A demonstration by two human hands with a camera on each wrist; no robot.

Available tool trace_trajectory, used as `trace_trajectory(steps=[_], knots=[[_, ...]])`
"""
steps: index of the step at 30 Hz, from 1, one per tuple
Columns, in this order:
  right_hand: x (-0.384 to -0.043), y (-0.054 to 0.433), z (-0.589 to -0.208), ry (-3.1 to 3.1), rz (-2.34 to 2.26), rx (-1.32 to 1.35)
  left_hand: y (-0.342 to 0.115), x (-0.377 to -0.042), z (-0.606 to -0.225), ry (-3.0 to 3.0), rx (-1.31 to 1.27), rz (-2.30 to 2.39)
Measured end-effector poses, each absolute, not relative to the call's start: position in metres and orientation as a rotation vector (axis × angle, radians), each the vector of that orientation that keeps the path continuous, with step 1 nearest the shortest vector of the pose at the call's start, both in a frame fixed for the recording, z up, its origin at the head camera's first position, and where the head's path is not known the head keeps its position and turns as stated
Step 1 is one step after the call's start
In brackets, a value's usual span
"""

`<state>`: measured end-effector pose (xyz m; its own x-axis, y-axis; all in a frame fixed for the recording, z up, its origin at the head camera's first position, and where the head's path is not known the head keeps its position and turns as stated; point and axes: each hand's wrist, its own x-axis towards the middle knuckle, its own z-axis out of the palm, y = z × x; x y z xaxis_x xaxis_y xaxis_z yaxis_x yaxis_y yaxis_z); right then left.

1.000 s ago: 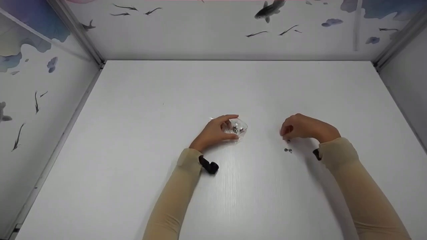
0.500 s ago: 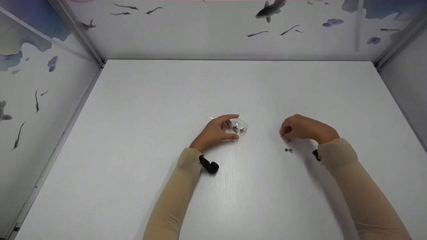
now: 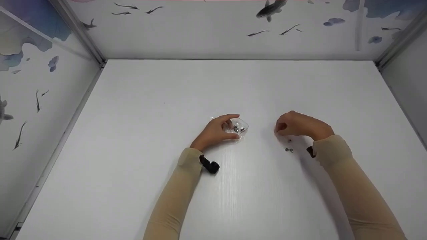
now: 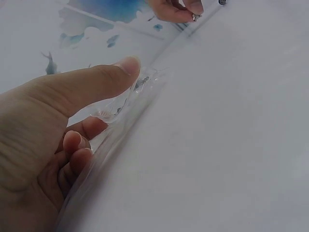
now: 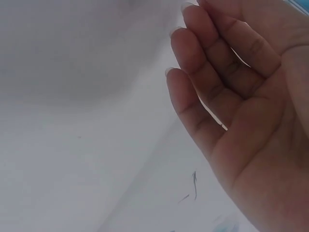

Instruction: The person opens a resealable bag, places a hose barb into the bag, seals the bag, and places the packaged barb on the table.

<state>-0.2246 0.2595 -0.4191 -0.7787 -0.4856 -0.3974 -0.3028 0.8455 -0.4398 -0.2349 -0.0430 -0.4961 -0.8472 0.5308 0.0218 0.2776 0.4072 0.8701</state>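
A clear plastic bag (image 3: 243, 124) lies on the table with several small shiny metal pieces (image 3: 236, 129) inside. My left hand (image 3: 215, 132) grips it, thumb and index finger spread along the bag's opening and the other fingers curled at its side. To the right, my right hand (image 3: 298, 125) is held over the table, thumb and fingertips together. Between them the left wrist view shows a small silver screw (image 4: 195, 17). Below that hand, a loose screw (image 3: 289, 141) lies on the table, and a pair of screws (image 3: 289, 150) sits a little nearer. The right wrist view hides the pinched fingertips.
The white table (image 3: 160, 86) runs back to a printed partition wall (image 3: 200, 36), with another printed wall (image 3: 36, 110) along the left. A black wrist camera (image 3: 210, 166) juts out from the left sleeve.
My right hand has moved a little left, toward the bag, and slightly farther from me, uncovering the loose screw below it. The left hand and the bag have stayed in place.
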Motion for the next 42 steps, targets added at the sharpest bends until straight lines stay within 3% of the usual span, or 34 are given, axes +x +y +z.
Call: trace_trajectory(steps=[42], knots=[[-0.242,0.166,-0.414,2.559,-0.662,-0.889,-0.042,-0.235,-0.497,2.407,0.704,1.428]])
